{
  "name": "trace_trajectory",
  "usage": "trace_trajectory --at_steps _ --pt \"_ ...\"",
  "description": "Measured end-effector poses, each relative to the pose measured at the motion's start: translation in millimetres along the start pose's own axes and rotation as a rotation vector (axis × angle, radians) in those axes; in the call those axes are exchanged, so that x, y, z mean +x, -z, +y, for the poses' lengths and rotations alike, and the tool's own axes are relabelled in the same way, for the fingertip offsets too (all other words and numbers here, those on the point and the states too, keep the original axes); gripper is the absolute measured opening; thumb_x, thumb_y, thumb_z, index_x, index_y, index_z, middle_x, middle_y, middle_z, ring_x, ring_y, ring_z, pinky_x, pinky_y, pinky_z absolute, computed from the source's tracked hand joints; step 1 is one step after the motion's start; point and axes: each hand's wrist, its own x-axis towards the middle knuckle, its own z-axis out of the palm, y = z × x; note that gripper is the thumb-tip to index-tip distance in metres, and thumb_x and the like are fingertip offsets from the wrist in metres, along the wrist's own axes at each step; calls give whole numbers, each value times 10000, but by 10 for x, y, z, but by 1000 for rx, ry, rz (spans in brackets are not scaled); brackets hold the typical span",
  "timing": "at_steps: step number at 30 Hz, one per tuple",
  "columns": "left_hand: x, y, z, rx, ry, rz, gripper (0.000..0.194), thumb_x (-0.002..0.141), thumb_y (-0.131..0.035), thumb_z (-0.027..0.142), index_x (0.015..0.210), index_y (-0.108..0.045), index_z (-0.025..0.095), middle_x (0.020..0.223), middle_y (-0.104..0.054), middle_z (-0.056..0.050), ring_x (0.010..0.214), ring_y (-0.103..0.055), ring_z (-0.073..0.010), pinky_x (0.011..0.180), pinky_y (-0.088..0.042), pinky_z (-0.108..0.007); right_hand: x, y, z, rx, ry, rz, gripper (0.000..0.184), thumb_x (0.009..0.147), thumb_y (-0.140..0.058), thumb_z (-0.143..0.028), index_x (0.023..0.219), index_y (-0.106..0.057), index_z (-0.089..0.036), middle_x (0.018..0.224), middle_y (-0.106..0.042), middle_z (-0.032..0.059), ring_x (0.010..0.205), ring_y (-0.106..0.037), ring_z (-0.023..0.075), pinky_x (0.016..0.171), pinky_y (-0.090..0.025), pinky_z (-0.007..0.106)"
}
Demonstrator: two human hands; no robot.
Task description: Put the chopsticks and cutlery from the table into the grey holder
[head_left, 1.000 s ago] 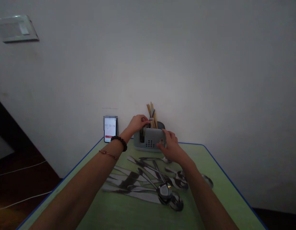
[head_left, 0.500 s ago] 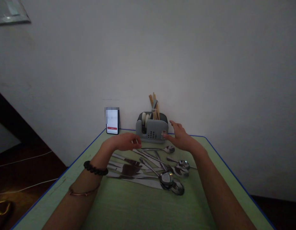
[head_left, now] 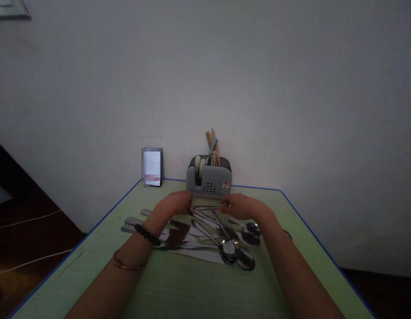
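My left hand (head_left: 178, 204) is low over the cutlery, its fingers curled down by the upper handle ends; what they hold, if anything, is hidden. My right hand (head_left: 240, 206) pinches the far spoon (head_left: 207, 207), covering its bowl while the handle points left. Nearer me lies a loose pile of metal cutlery: a large round spoon (head_left: 229, 248), another spoon (head_left: 247, 260) beside it, a spoon (head_left: 252, 228) at the right and several flat-handled knives (head_left: 195, 253) stretching left under my forearm. Some pieces overlap, so their kinds are unclear.
Behind my hands stands a grey utensil holder (head_left: 195, 188) with chopsticks (head_left: 214, 133) and white-handled pieces. A lit phone (head_left: 153, 167) leans on the wall (head_left: 291, 88) at the left. The green table (head_left: 192, 292) has a blue edge.
My right hand has come left and down from beside the holder onto the far spoon, its fingers closing. My left hand has dropped slightly, fingers more curled. The view has shifted a little.
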Motion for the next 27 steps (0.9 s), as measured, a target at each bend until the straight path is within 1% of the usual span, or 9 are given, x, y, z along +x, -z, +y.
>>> trace_trajectory --at_steps 2,4,6,10,16,20,22,24,27 --pt "10 -2 -8 -5 7 -27 212 597 -686 151 806 -703 182 859 -720 -85 806 -651 -226 658 -462 -261 26 -34 -28 -9 -24 -90 296 801 -545 -337 1016 -679 -185 978 -708 100 824 -659 213 653 -473 275" --pt "-2 4 -22 -13 12 -58 223 587 -690 146 806 -699 185 855 -720 -74 794 -648 -218 642 -459 -254 40 -47 -57 -18 -33 -176 331 795 -550 -339 1054 -672 -173 1021 -697 108 867 -651 222 683 -466 273" --pt "-32 14 -35 -25 17 -89 241 593 -685 163 832 -695 188 880 -718 -71 791 -644 -216 627 -455 -252 49 -54 -75 -25 -24 -214 350 795 -549 -333 1082 -661 -166 1054 -685 109 903 -641 224 706 -460 265" --pt "-102 46 -59 -49 22 -138 251 606 -668 216 855 -688 192 906 -711 -66 760 -629 -202 585 -436 -238 85 -100 -57 -17 -10 -217 379 777 -575 -341 1105 -646 -166 1066 -679 102 903 -636 220 708 -455 257" --pt "-140 103 -120 -99 0 -199 168 604 -635 224 761 -675 179 781 -704 -38 649 -588 -167 517 -381 -219 131 -179 -16 -3 1 -215 363 738 -624 -372 1050 -663 -191 1045 -685 80 899 -633 216 696 -449 253" --pt "-176 172 -172 -171 -48 -214 213 635 -595 224 834 -654 173 738 -689 -18 631 -576 -151 507 -376 -206 115 -156 -48 8 0 -230 340 744 -621 -367 1032 -661 -191 1020 -690 78 874 -634 209 669 -441 250" --pt "-207 223 -201 -284 -92 -207 241 659 -568 231 881 -638 170 729 -680 -9 631 -578 -138 529 -395 -197 103 -130 -65 14 -5 -243 326 748 -614 -373 1017 -661 -194 1006 -693 76 853 -635 209 639 -433 251" --pt "-245 279 -230 -385 -134 -179 234 681 -553 267 874 -636 162 724 -673 -13 634 -579 -136 551 -407 -202 95 -110 -71 20 -11 -257 326 752 -608 -377 1016 -661 -194 1002 -695 77 839 -638 209 618 -425 251" --pt "-301 353 -277 -388 -132 -116 279 683 -585 396 820 -649 161 729 -674 -25 662 -585 -155 567 -408 -217 100 -115 -52 47 -36 -295 350 761 -600 -347 1067 -645 -183 895 -718 75 790 -651 202 596 -422 249"
